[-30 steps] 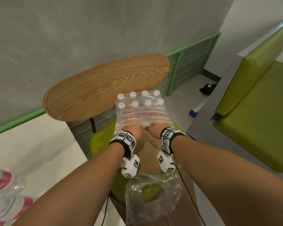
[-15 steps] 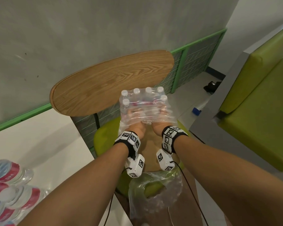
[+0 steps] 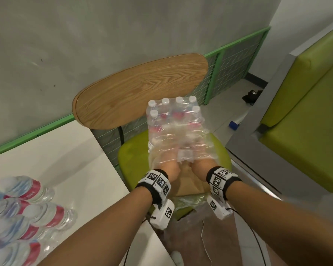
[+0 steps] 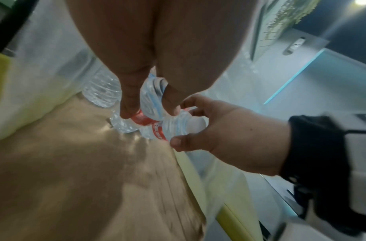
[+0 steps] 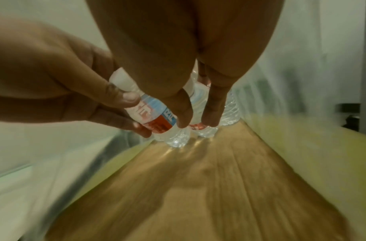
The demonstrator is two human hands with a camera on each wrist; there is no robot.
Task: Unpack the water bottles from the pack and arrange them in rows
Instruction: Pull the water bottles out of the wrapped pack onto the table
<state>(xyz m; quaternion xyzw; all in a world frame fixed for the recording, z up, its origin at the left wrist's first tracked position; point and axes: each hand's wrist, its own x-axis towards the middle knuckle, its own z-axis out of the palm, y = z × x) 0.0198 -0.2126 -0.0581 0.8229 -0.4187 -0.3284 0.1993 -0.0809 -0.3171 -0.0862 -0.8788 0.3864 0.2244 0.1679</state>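
The shrink-wrapped pack of water bottles [image 3: 173,120] with white caps lies on a cardboard sheet [image 3: 186,186] on the green chair seat [image 3: 133,158]. Both my hands reach into its open near end under the loose wrap. My left hand [image 3: 168,167] grips one red-and-blue-labelled bottle [image 4: 151,101] between thumb and fingers. Beside it, my right hand [image 3: 199,166] grips a neighbouring bottle [image 5: 195,104] the same way. In the head view the wrap hides the fingers of both hands.
Unpacked bottles [image 3: 33,212] stand in rows on the white table [image 3: 65,160] at lower left. The chair's wooden back [image 3: 138,89] rises behind the pack. A green bench [image 3: 306,135] is on the right, and crumpled plastic [image 3: 188,200] lies at the seat's near edge.
The two middle caps of the pack's near row have dropped out of line as my hands draw those bottles toward me. The view has shifted, showing more of the table's bottles.
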